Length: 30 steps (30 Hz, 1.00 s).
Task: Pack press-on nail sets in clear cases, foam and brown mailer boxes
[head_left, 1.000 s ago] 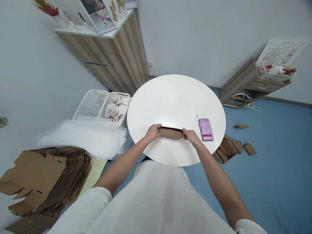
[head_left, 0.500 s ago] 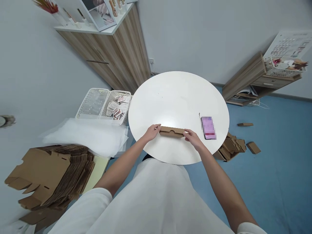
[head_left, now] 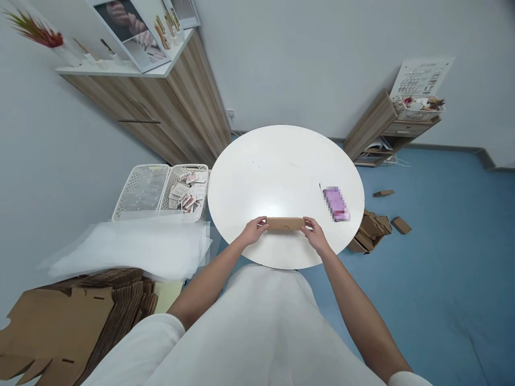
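A small, long brown cardboard box (head_left: 285,223) is held level between my two hands at the near side of the round white table (head_left: 281,166). My left hand (head_left: 254,229) grips its left end, thumb and fingers closed on the edge. At the other end, my right hand (head_left: 315,234) has its fingers closed on the right edge. The box looks folded shut, with a small curved notch low on its front. Whether it touches the tabletop or is slightly raised I cannot tell.
A phone (head_left: 337,204) with a blurred screen lies on the table's right. Made-up boxes (head_left: 369,230) sit on the floor to the right. At left are white baskets (head_left: 140,185) with packets and cards, translucent sheets (head_left: 132,249), and stacked flat cardboard blanks (head_left: 60,321). A wooden cabinet (head_left: 193,102) stands behind.
The box's open-looking front has closed up and it has been tilted, so a plain face now shows. Both hands keep hold of its ends. The head view has shifted to the right.
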Available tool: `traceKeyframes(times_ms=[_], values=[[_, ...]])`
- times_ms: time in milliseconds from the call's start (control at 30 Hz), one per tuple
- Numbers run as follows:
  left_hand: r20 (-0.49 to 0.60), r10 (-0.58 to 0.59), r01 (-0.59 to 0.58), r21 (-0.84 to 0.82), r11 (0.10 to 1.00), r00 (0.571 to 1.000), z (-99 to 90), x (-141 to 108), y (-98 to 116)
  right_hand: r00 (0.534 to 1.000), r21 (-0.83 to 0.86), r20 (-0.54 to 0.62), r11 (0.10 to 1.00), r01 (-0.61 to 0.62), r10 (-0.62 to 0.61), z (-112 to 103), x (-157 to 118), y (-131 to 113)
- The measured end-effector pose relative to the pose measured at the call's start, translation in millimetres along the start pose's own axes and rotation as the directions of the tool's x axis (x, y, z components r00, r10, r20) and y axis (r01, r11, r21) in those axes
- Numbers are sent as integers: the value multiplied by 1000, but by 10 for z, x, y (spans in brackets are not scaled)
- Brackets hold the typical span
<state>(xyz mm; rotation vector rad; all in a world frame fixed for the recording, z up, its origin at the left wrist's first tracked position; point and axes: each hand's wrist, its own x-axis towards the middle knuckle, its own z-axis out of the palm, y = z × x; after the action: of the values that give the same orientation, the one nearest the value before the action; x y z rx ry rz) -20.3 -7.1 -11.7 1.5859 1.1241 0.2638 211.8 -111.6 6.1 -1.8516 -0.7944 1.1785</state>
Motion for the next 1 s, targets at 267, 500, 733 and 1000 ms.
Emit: traceKeyframes(times_ms=[267,500,733,1000], values=[[25,71,-69,-87,994,997,97,-224,-243,982,157,-187,988,-9,38,351,-434,348],[91,-73,73,1,997,993,221,-389,-397,960,68,-263,994,-81,96,532,-678,590],[5,-53,51,174,983,999,190,-294,-359,944,-119,-272,967,-224,186,360,-654,532],[66,-28,15,188,982,997,277,-289,-320,961,-252,-219,942,-223,169,384,-471,509]])
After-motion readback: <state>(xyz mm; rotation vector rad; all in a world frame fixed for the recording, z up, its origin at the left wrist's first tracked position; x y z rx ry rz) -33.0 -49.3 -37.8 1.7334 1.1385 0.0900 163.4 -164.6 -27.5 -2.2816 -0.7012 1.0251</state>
